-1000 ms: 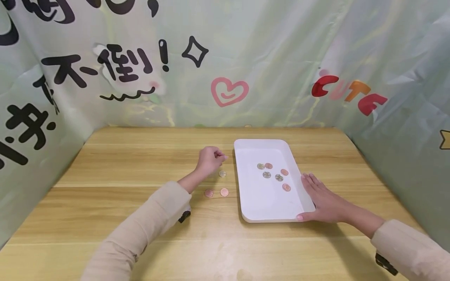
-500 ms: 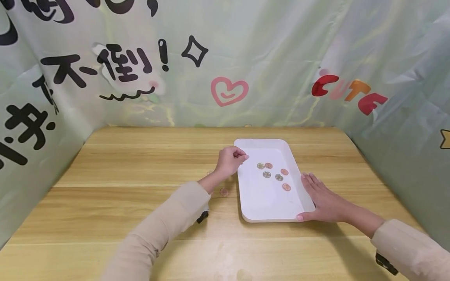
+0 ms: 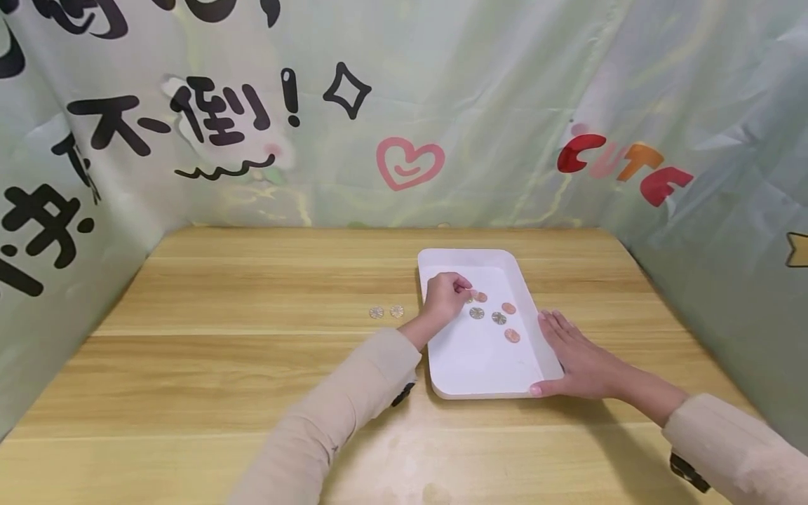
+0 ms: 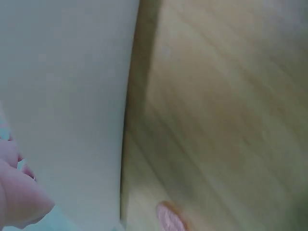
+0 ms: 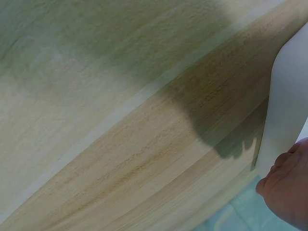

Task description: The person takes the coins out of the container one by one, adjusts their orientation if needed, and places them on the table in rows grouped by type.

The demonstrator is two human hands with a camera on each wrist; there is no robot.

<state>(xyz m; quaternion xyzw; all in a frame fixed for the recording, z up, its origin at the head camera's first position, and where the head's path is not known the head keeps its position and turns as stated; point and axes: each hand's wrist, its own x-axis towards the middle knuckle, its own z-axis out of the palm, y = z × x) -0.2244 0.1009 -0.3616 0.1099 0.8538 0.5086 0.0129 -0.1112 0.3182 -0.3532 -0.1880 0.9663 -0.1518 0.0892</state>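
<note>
White tray [image 3: 467,365]: 6 coins [image 3: 512,335] in, 3 visible loose coins [image 3: 396,311] remaining. Left hand [image 3: 445,298]: pinched, presumably on coin. Right hand [image 3: 581,368]: straight-fingered.

On the backdrop [image 3: 499,91] before you, "不倒" [image 3: 154,125] and an exclamation mark [image 3: 290,90] stand in black on your left, "CUTE" [image 3: 630,167] in red, pink and orange on your right. Top-edge lettering [image 3: 116,28] is cut off; markings on your coins [image 3: 476,313] are too small to read.
</note>
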